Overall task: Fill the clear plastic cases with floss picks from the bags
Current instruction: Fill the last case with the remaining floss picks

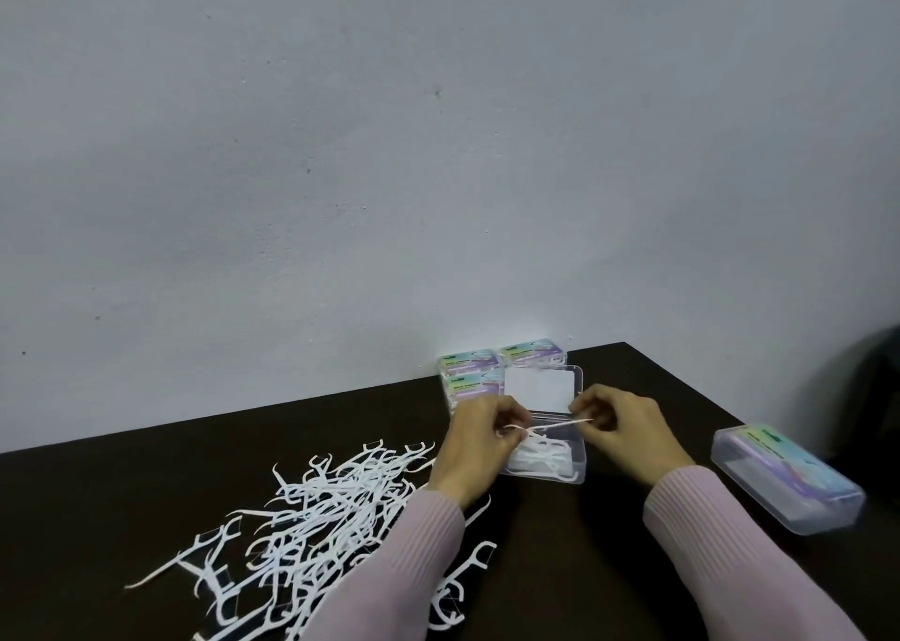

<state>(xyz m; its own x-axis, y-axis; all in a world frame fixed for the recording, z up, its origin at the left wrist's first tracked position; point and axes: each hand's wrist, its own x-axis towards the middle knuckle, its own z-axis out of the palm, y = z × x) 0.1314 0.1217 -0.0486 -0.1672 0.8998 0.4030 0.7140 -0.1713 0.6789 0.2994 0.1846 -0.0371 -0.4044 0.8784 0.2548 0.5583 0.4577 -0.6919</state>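
I see both hands over the open clear case on the dark bench. My left hand has its grip closed in a pinch on the head end of one floss pick, and my right hand pinches the pointed handle end, so the pick lies level between them just above the case. The case already holds some white picks, and its lid stands up at 12 o'clock. A loose heap of floss picks is spread at 8 o'clock from the case. A closed case lies at 3 o'clock, well apart. Labelled cases are stacked against the wall at 12 o'clock, just behind the lid.
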